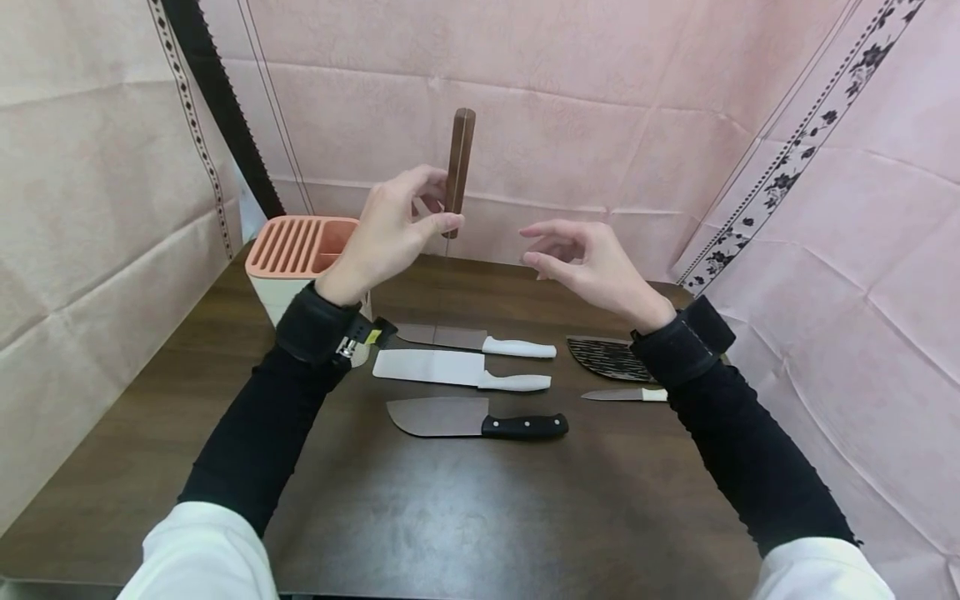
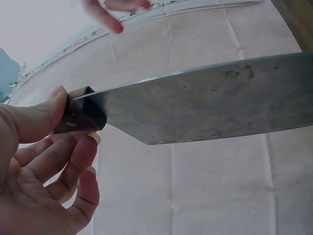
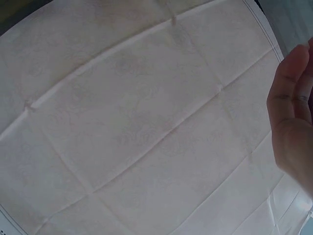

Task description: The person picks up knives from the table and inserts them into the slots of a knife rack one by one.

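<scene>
In the head view my left hand (image 1: 397,229) pinches a kitchen knife by its brown wooden handle (image 1: 460,167), holding it upright above the back of the table, handle up. Its blade is nearly edge-on there. The left wrist view shows the broad, stained grey blade (image 2: 205,103), with thumb and fingers at the handle's blade end. My right hand (image 1: 588,258) hovers to the right, apart from the knife, fingers loosely bent and holding nothing. Part of that hand (image 3: 293,107) appears at the right edge of the right wrist view.
A knife block (image 1: 300,247) with a slotted orange top stands at back left, partly behind my left forearm. On the table (image 1: 450,517) lie two white-handled knives, a black-handled knife (image 1: 480,417), a small paring knife (image 1: 622,395) and a dark streaked blade (image 1: 607,357), partly covered by my right wrist.
</scene>
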A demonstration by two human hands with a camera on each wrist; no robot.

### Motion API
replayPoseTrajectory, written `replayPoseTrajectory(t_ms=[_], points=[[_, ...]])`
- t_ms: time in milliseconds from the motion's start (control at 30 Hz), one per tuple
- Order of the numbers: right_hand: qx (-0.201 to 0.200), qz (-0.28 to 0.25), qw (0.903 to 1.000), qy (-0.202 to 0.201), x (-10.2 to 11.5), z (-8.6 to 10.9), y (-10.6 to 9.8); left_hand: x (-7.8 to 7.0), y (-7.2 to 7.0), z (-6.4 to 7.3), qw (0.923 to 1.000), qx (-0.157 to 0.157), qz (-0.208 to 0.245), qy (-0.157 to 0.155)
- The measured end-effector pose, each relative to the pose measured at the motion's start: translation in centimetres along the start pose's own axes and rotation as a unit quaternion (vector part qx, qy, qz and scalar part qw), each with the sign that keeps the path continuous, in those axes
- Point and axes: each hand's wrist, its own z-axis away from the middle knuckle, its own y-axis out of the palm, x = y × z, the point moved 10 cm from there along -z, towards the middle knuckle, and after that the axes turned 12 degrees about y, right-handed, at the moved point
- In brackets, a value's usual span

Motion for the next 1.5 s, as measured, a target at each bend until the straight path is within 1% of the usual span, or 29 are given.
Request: replayPoseTrajectory(t_ms=[167,367,533,667,867,1100,1233,1500], points=[[0.004,0.005,1.0,-0.001,-0.3,0.0,0.2,-0.2,-1.2,-0.7,1.0,-0.003,-0.007,-0.003],[0.007,0.007,0.9999,-0.005,-0.4,0.0,0.3,-0.6,-3.0,-1.4,0.9994,-0.015,-0.031,0.005],[0.007,0.007,0.9999,-0.003,-0.5,0.1,0.3,-0.5,-4.4,-1.7,0.9984,-0.021,-0.052,0.001],[0.009,0.009,0.9999,-0.003,-0.6,0.0,0.5,-0.6,-5.6,-2.1,0.997,-0.03,-0.072,0.001],[0.011,0.015,0.9998,-0.006,-0.7,0.0,0.8,-1.0,-7.5,-2.8,0.9954,-0.046,-0.083,0.006],[0.015,0.012,0.9998,0.008,-1.2,0.0,0.7,-0.9,-9.3,-3.5,0.9928,-0.064,-0.1,-0.005],[0.013,0.013,0.9998,0.007,-1.2,0.0,0.7,-0.7,-10.2,-3.7,0.9911,-0.074,-0.11,-0.01],[0.022,0.007,0.9997,0.0,-1.3,-0.2,1.5,-0.4,-12.4,-3.7,0.9855,-0.097,-0.138,-0.022]])
